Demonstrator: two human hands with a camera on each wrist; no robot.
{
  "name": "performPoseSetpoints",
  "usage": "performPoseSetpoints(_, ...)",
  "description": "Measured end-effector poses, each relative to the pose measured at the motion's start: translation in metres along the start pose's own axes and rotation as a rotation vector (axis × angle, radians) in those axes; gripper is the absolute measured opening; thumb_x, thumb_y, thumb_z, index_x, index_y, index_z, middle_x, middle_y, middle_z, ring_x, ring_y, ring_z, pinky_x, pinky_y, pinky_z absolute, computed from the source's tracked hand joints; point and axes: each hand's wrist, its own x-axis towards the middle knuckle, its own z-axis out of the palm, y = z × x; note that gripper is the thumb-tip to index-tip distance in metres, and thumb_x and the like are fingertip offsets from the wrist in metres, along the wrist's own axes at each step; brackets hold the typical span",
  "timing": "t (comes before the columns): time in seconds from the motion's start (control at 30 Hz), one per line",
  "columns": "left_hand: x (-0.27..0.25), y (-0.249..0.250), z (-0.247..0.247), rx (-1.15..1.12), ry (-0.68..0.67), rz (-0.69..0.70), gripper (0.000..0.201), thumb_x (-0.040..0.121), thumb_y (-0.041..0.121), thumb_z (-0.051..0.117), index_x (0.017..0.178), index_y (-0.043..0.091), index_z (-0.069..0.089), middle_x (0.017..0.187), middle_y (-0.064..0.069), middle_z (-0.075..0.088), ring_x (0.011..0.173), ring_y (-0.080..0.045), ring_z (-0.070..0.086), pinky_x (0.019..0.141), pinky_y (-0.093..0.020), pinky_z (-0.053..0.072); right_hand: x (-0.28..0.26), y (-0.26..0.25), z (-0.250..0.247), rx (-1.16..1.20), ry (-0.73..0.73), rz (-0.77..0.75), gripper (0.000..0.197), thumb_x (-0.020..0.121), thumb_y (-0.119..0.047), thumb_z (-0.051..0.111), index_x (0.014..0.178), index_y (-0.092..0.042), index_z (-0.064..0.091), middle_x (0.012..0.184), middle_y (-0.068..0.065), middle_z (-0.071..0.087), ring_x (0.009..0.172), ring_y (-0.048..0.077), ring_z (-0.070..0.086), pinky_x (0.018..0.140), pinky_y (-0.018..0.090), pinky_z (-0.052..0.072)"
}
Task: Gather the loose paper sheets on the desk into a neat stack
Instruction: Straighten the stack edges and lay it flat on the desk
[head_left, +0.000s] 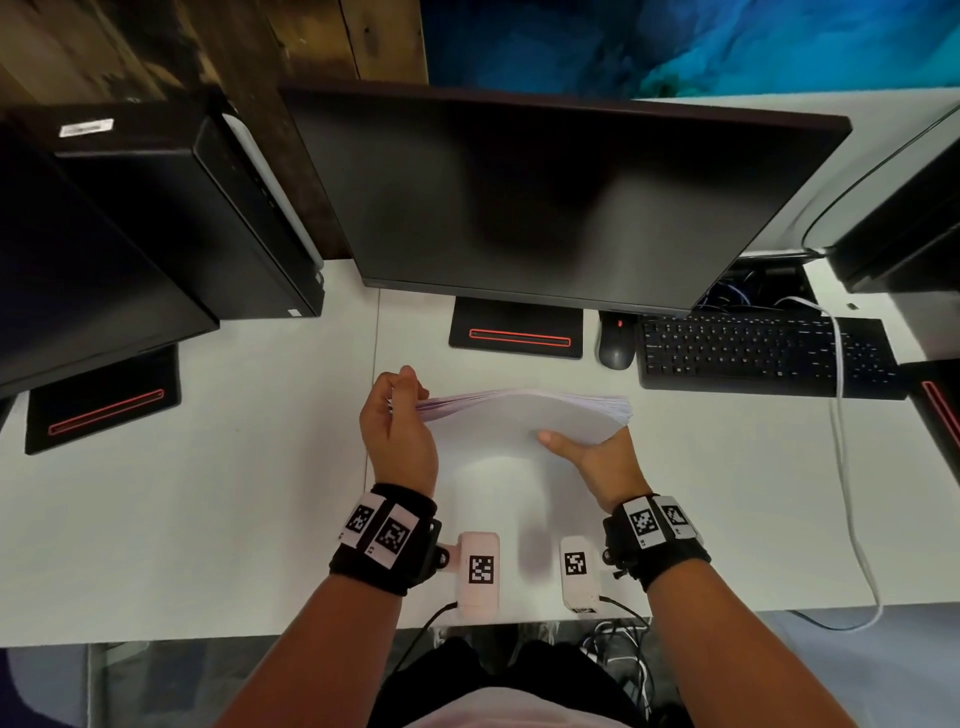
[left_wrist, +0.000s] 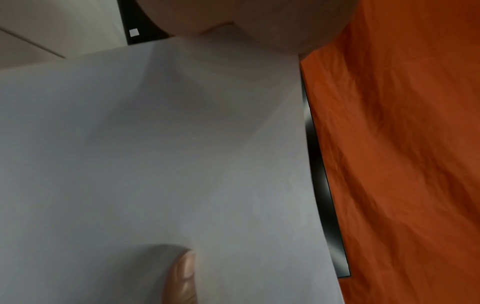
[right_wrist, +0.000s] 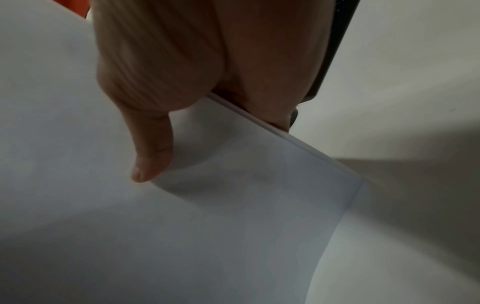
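White sheets bow upward before the monitor; my left hand and right hand clasp their ends.

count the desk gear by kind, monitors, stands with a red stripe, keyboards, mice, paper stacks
monitors: 2 (centre, left)
red-striped stand bases: 3 (centre, left, right edge)
keyboards: 1
mice: 1
paper stacks: 1, in the grip of both hands
total: 8
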Motion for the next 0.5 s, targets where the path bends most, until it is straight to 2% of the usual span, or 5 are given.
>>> performPoseSetpoints(0.13, 0.0037, -0.0009, 0.0023, -0.075, 0.047, -0.004, 0.038, 0.101, 0.014, 0.043, 0.063, 0.015, 0.041, 0.062, 0.003, 0.039, 0.058, -0.006, 0.041, 0.058, -0.013, 0.037, -0.0026, -0.0019, 0.0004, -0.005, -0.009, -0.003, 0.033, 0.072, -0.010, 0.083, 0.101, -0.018, 0.071, 0.096, -0.004, 0.076, 0.088, 0.003, 0.072, 0.074, 0.015, 0.053)
performPoseSetpoints(0.23, 0.0042, -0.0024, 0.0040, -0.064, 0.051, 0.020, 0.039, 0.104, 0.016, 0.039, 0.065, 0.015, 0.038, 0.065, -0.001, 0.034, 0.055, -0.003, 0.038, 0.056, -0.012, 0.034, -0.0040, -0.0028, 0.0014, 0.005, -0.022, -0.010, 0.029, 0.073, -0.007, 0.082, 0.097, -0.021, 0.071, 0.093, -0.007, 0.076, 0.085, 0.001, 0.071, 0.072, 0.012, 0.053)
performPoseSetpoints(0.3, 0.0042, -0.0029, 0.0045, -0.024, 0.052, 0.054, 0.040, 0.104, 0.022, 0.036, 0.065, 0.013, 0.040, 0.064, -0.002, 0.038, 0.054, -0.002, 0.040, 0.056, -0.012, 0.036, -0.0042, -0.0020, 0.0010, 0.012, -0.026, -0.018, 0.028, 0.075, -0.006, 0.080, 0.095, -0.024, 0.071, 0.093, -0.008, 0.075, 0.084, -0.001, 0.071, 0.070, 0.010, 0.052)
performPoseSetpoints(0.4, 0.0046, -0.0023, 0.0012, 0.043, 0.060, 0.102, 0.046, 0.101, 0.035, 0.036, 0.067, 0.005, 0.047, 0.065, -0.001, 0.046, 0.058, -0.006, 0.045, 0.059, -0.016, 0.039, -0.0038, 0.0001, 0.0016, 0.034, -0.016, -0.025, 0.027, 0.076, -0.006, 0.079, 0.094, -0.025, 0.072, 0.095, -0.004, 0.076, 0.088, 0.005, 0.072, 0.075, 0.017, 0.055)
performPoseSetpoints(0.5, 0.0042, -0.0018, -0.0014, 0.052, 0.041, 0.126, 0.044, 0.097, 0.037, 0.041, 0.072, 0.002, 0.048, 0.067, -0.003, 0.047, 0.065, -0.014, 0.046, 0.065, -0.022, 0.041, -0.0026, 0.0025, 0.0029, 0.087, 0.013, -0.014, 0.027, 0.077, -0.003, 0.077, 0.100, -0.017, 0.074, 0.100, 0.003, 0.077, 0.093, 0.016, 0.072, 0.080, 0.027, 0.056)
